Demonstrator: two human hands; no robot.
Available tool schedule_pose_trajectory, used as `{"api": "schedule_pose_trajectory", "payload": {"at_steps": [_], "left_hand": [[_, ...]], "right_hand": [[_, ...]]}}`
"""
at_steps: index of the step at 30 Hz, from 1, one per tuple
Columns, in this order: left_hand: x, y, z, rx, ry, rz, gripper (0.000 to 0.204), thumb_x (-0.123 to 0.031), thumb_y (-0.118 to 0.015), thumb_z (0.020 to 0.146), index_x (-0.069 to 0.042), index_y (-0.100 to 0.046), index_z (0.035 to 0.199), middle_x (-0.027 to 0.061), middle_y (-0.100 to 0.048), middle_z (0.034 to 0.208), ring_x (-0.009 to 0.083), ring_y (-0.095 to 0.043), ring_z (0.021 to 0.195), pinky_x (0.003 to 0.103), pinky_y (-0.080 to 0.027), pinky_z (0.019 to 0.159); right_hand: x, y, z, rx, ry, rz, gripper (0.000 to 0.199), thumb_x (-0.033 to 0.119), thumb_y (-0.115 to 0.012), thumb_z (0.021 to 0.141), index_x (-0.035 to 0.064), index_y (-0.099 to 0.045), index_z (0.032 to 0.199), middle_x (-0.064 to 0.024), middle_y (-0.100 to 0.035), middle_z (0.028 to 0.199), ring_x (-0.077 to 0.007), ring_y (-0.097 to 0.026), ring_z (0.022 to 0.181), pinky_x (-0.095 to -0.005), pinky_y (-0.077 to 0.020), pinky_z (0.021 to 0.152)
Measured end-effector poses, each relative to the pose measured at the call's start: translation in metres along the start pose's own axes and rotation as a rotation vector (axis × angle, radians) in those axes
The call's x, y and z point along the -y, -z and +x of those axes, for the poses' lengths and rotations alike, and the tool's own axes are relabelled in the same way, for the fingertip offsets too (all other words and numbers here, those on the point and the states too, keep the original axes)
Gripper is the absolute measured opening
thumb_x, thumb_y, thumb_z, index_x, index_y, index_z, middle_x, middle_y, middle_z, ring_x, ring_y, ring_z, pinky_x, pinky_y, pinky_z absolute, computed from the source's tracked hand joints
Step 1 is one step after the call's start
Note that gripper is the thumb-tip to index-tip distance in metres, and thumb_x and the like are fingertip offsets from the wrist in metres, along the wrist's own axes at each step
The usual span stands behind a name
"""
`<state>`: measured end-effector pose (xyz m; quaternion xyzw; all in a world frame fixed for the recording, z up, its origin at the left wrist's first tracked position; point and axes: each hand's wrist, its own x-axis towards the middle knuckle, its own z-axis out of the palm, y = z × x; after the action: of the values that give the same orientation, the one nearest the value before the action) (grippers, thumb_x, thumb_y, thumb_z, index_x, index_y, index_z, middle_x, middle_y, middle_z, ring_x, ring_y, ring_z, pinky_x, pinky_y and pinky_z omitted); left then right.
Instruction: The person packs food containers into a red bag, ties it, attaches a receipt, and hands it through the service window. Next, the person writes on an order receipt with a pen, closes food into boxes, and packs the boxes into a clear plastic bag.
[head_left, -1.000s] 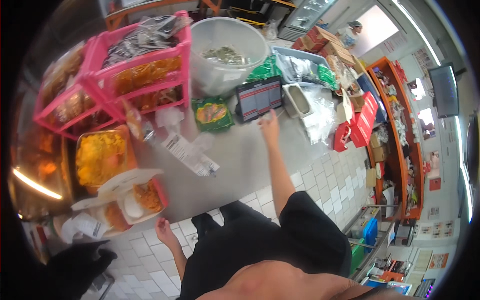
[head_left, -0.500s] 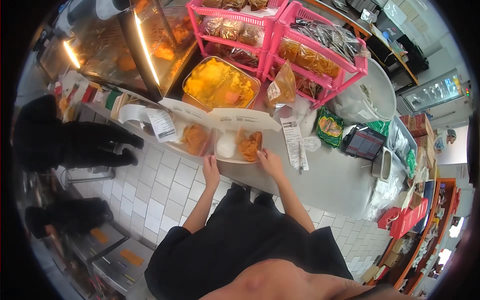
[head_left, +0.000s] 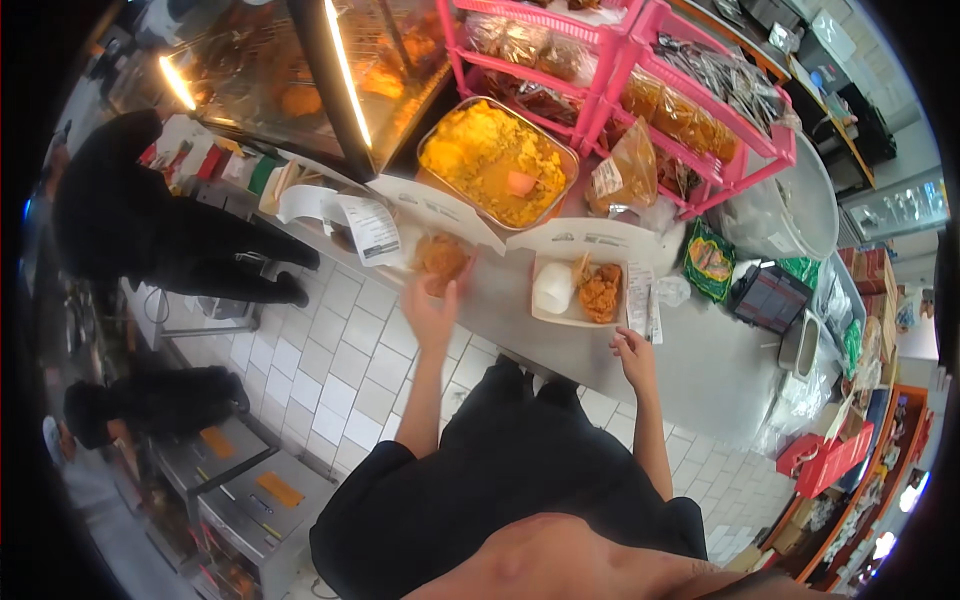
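Counter (head_left: 560, 330): right hand (head_left: 634, 352) has left box (head_left: 578, 290).

White receipt slip (head_left: 371, 229) at surface left end, by open white box; second long white slip (head_left: 640, 298) right of open food box (head_left: 575, 290); green snack packet (head_left: 709, 262) further right; dark tablet screen (head_left: 768, 297) beyond; clear amber bag with white label (head_left: 622, 170) behind.

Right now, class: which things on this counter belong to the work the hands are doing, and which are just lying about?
In the work:
left hand at the fried piece
right hand below the open meal box
receipt strip

Lying about:
tray of yellow rice
pink racks
green snack packet
card terminal
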<state>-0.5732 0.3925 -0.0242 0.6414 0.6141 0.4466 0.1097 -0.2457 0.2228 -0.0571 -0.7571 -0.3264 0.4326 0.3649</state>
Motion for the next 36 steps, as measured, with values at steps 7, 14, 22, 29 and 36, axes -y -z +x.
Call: {"api": "schedule_pose_trajectory", "payload": {"at_steps": [7,14,22,29,36], "left_hand": [[0.048,-0.009,-0.024,0.335,-0.129,-0.012,0.013,-0.012,-0.068,0.08,-0.003,-0.06,0.086,0.0096,-0.059,0.081,0.0241,-0.054,0.072,0.033,-0.044,0.067],[-0.012,-0.063,-0.038,0.532,-0.223,-0.039,0.008,-0.008,-0.063,0.081,-0.002,-0.06,0.086,0.0104,-0.059,0.082,0.0272,-0.056,0.075,0.036,-0.044,0.069],[-0.093,-0.068,-0.086,0.55,-0.385,-0.195,0.011,-0.003,-0.064,0.077,-0.003,-0.06,0.086,0.0098,-0.058,0.08,0.0276,-0.057,0.075,0.036,-0.045,0.067],[-0.163,-0.148,-0.177,1.013,-0.671,-0.383,0.029,0.0,-0.055,0.075,0.0,-0.059,0.104,0.0153,-0.057,0.111,0.0297,-0.054,0.105,0.039,-0.046,0.084],[-0.17,-0.207,-0.193,1.011,-0.649,-0.078,0.039,-0.008,-0.063,0.071,-0.004,-0.059,0.11,0.0094,-0.046,0.131,0.0338,-0.044,0.119,0.044,-0.042,0.089]], "right_hand": [[0.039,-0.022,0.02,-0.463,0.192,-0.25,0.037,0.029,-0.061,0.084,0.0037,-0.058,0.111,-0.0178,-0.064,0.094,-0.0287,-0.064,0.084,-0.0351,-0.0485,0.072],[0.019,-0.024,0.036,-0.297,0.173,-0.398,0.028,0.02,-0.051,0.087,0.0017,-0.06,0.107,-0.0214,-0.06,0.091,-0.0376,-0.058,0.085,-0.0429,-0.0462,0.075],[-0.012,0.058,0.035,-0.427,0.222,-0.314,0.031,0.007,-0.051,0.081,0.0125,-0.062,0.109,-0.0136,-0.057,0.092,-0.0327,-0.056,0.086,-0.0407,-0.0452,0.075],[-0.04,0.107,0.063,-0.118,0.463,-0.778,0.029,0.007,-0.057,0.07,0.0236,-0.062,0.094,-0.0041,-0.053,0.093,-0.0254,-0.051,0.087,-0.0369,-0.0418,0.075],[-0.077,0.148,0.054,-0.104,0.618,-0.496,0.011,0.014,-0.062,0.074,0.0114,-0.058,0.083,-0.0073,-0.055,0.092,-0.0265,-0.052,0.087,-0.0375,-0.0416,0.079]]}}
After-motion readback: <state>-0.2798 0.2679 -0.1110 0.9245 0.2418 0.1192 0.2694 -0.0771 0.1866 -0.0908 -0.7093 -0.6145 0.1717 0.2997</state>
